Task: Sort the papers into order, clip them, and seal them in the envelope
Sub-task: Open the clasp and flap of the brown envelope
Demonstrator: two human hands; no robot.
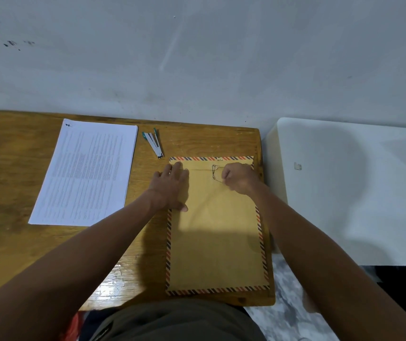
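A brown envelope (pixel 218 242) with a red and blue striped border lies flat on the right part of the wooden table (pixel 12 168). My left hand (pixel 170 188) presses flat on its upper left edge, fingers straight. My right hand (pixel 240 178) pinches the thin closure string (pixel 218 173) that runs around the two round buttons near the envelope's flap. A stack of printed white papers (pixel 86 173) lies on the table to the left, apart from both hands, with a small dark clip at its top left corner.
A small stapler (pixel 154 143) with green ends lies between the papers and the envelope's top. The table stands against a grey wall (pixel 197 57). A white surface (pixel 357 193) adjoins the table's right edge.
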